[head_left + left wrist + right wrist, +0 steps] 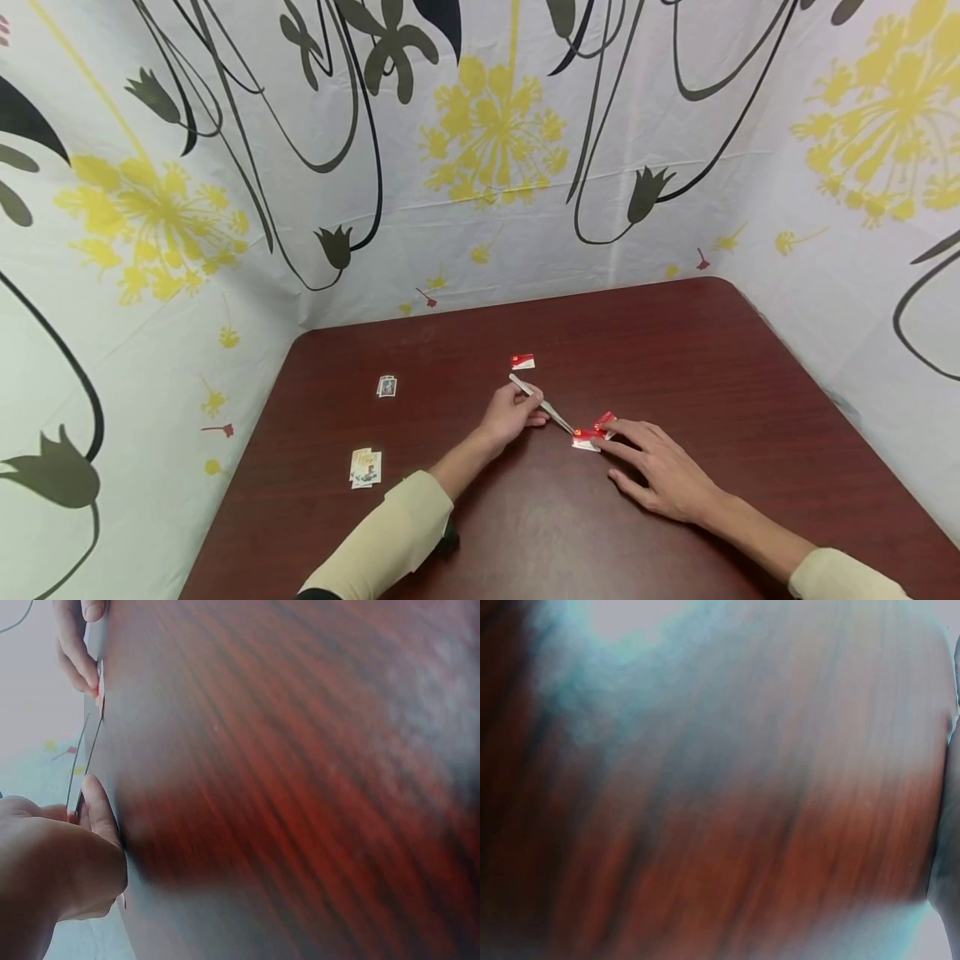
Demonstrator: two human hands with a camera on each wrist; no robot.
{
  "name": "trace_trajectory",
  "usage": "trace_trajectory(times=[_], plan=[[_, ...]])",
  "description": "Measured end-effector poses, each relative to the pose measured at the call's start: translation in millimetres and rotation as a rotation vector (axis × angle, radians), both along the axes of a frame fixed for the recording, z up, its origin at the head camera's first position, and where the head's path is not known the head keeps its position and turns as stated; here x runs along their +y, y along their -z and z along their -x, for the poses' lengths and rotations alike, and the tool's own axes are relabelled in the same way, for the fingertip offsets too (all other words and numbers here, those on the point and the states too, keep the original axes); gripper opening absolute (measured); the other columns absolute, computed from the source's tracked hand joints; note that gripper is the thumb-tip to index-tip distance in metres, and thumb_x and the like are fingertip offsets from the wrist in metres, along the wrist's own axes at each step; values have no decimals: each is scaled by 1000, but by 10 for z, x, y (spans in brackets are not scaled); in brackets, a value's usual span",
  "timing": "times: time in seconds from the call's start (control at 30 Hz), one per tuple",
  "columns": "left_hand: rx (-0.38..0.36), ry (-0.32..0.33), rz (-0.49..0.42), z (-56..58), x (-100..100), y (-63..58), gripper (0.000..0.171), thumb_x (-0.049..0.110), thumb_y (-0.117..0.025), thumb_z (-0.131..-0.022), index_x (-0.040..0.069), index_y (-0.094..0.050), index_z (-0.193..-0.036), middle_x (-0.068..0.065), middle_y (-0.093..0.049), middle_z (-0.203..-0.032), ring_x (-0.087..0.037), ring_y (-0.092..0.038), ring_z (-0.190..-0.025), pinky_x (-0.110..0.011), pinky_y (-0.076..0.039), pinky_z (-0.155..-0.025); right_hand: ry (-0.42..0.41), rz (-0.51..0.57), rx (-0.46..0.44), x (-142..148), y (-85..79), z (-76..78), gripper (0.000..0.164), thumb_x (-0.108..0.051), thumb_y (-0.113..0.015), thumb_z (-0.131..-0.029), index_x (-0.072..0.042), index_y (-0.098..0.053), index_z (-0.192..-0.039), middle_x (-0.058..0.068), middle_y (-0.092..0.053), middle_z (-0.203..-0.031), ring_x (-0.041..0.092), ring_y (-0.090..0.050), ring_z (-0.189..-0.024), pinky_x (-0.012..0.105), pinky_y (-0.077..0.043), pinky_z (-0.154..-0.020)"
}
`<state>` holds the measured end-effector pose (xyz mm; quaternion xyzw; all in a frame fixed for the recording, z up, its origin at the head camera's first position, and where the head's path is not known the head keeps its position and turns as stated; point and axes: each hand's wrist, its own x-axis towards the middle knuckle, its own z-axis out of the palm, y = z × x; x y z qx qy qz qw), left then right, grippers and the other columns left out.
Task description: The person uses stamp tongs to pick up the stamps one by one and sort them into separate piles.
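My left hand (513, 417) holds a pair of silver tweezers (551, 411) between thumb and fingers. In the left wrist view the two arms of the tweezers (88, 761) stand apart, one tip by a small upright edge of red and white. The head view shows the tips at a small red-and-white stamp-like card (585, 443). Another red card (604, 421) lies partly behind it, overlapped or touching; which, I cannot tell. Fingertips of my right hand (660, 468) rest on these cards, its fingers stretched out and the thumb apart. Only a dark sliver of the right hand (949, 832) shows in the right wrist view.
A third red-and-white card (522, 362) lies farther back on the dark red wooden table (637, 350). To the left are a small stack of grey stamp-like cards (387, 387) and a stack of pale, yellowish ones (366, 469). Patterned cloth (465, 267) hangs behind the table edges.
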<state>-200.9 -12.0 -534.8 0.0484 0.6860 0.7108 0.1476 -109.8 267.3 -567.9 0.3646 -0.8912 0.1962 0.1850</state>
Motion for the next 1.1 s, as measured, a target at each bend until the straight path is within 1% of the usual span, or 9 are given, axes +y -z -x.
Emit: trace_trajectory(times=[0.1, 0.23, 0.27, 0.33, 0.53, 0.63, 0.83, 0.9, 1.1], plan=[[9, 5, 0, -3, 5, 8, 18, 2, -62, -107, -13, -62, -116, -15, -74, -95, -30, -77, -85, -36, -69, -77, -1, -3, 5, -3, -4, 0, 53, -29, -78, -93, -17, -68, -143, 10, -59, -147, 30, -56, -130, 49, -43, -108], [9, 9, -9, -8, 8, 17, 19, 2, -62, -107, -14, -61, -117, -18, -75, -96, -24, -76, -81, -34, -69, -76, -3, 2, 6, -3, 2, -1, 53, -29, -79, -93, -18, -68, -143, 10, -59, -147, 31, -57, -130, 50, -44, -108], [7, 8, -12, -10, 6, 19, 18, 1, -62, -107, -13, -62, -116, -17, -75, -96, -21, -75, -80, -33, -69, -75, -3, 4, 6, -2, 4, -1, 53, -29, -79, -93, -18, -68, -143, 11, -59, -147, 32, -57, -131, 50, -44, -108], [12, 3, -13, -14, -2, 18, 15, 0, -62, -106, -12, -62, -115, -17, -74, -95, -19, -73, -78, -32, -69, -75, -5, 10, 3, -1, 6, -2, 53, -29, -79, -93, -18, -68, -144, 11, -59, -148, 33, -57, -132, 50, -43, -109], [35, -18, -8, -31, -39, -2, 10, -1, -62, -106, -10, -61, -110, -20, -74, -96, -20, -74, -78, -32, -69, -75, -18, 25, 16, 6, 21, 4, 54, -28, -80, -91, -17, -68, -143, 13, -59, -148, 35, -57, -132, 52, -42, -109], [25, -3, -13, -27, -47, -5, 13, -1, -62, -106, -12, -62, -113, -20, -74, -97, -20, -74, -79, -33, -69, -76, -19, 29, 20, 10, 21, 9, 52, -28, -80, -91, -17, -69, -141, 13, -59, -148, 34, -58, -131, 50, -42, -109], [3, 34, -30, -21, -37, -22, 21, 0, -60, -107, -16, -60, -120, -9, -70, -91, -18, -74, -77, -31, -69, -75, -19, 32, 18, 11, 22, 6, 51, -28, -80, -91, -17, -70, -140, 13, -59, -148, 35, -57, -132, 50, -42, -109], [6, 42, -33, -19, -33, -20, 21, 0, -59, -107, -17, -59, -120, -8, -70, -91, -17, -74, -77, -30, -68, -74, -21, 34, 20, 10, 26, 7, 51, -28, -79, -91, -17, -70, -140, 13, -59, -148, 36, -57, -132, 51, -42, -109], [12, 61, -34, -9, -32, -18, 19, -2, -59, -107, -17, -60, -119, -15, -75, -95, -16, -72, -78, -29, -68, -74, -29, 41, 39, 12, 41, 23, 50, -28, -79, -92, -17, -70, -140, 13, -60, -147, 36, -58, -131, 51, -42, -108]])
